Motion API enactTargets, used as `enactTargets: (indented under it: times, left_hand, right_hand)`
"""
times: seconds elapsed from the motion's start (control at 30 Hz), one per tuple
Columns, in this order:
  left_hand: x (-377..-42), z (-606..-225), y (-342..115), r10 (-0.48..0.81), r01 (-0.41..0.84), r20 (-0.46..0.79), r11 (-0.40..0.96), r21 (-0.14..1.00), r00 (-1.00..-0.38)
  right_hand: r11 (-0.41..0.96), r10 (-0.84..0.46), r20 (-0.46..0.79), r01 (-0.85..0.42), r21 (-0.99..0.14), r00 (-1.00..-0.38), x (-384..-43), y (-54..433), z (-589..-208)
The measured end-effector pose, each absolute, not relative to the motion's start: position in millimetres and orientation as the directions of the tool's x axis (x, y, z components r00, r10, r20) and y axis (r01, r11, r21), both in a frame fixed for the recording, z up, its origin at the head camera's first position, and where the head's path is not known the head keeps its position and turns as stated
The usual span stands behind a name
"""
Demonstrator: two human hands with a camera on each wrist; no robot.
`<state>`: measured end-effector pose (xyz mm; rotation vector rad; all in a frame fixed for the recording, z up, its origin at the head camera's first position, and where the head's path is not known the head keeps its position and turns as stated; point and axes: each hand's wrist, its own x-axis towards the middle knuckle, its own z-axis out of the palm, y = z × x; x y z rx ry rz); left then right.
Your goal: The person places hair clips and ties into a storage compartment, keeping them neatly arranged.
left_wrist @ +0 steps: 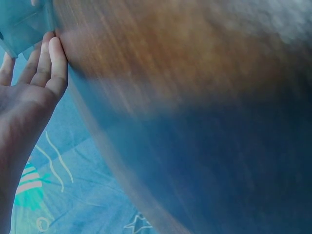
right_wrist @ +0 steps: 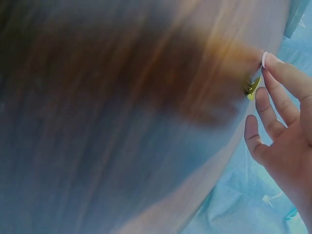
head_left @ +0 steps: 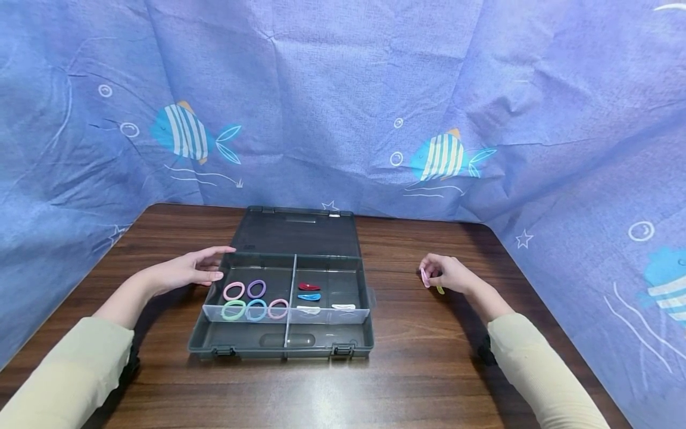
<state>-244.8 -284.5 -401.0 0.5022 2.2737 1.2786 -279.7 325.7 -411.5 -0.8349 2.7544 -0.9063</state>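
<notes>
My right hand (head_left: 447, 273) pinches a pink hair clip (head_left: 425, 277) between thumb and finger, low over the table right of the box. Just beside it a yellow hair clip (head_left: 440, 290) lies on the wood; the right wrist view also shows this yellow clip (right_wrist: 253, 88). With fingers extended, my left hand (head_left: 187, 269) touches the left side of a grey divided plastic box (head_left: 281, 353). Several hair ties (head_left: 256, 289) lie in its back-left compartment. The back-right compartment holds a red hair clip (head_left: 309, 287), a blue hair clip (head_left: 309, 297) and two white hair clips (head_left: 343, 307).
The box's lid (head_left: 300, 233) lies folded back toward the blue fish-print curtain (head_left: 332, 119), which surrounds the table's back and sides. Clear dividers (head_left: 293, 280) stand between the compartments. Brown wooden tabletop (head_left: 412, 363) extends around the box.
</notes>
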Motion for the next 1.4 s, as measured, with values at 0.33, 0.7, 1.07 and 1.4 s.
enactTargets:
  times: [0.33, 0.7, 1.07, 1.4]
  left_hand:
    - [-244, -399, -282, 0.529, 0.071, -0.235, 0.494, 0.866, -0.816]
    - [-246, -399, -283, 0.528, 0.073, -0.232, 0.493, 0.867, -0.817]
    - [-245, -400, -283, 0.528, 0.084, -0.229, 0.503, 0.860, -0.818]
    - [-245, -401, -284, 0.528, 0.088, -0.226, 0.504, 0.859, -0.818]
  right_hand:
    - [0.665, -0.545, 0.083, -0.491, -0.563, -0.834, -281, 321, -412]
    - [0.676, -0.553, 0.072, -0.497, -0.544, -0.830, -283, 314, -402]
    - [0.682, -0.551, 0.092, -0.511, -0.523, -0.830, -281, 302, -380]
    - [0.676, -0.524, 0.138, -0.509, -0.534, -0.841, -279, 286, -358]
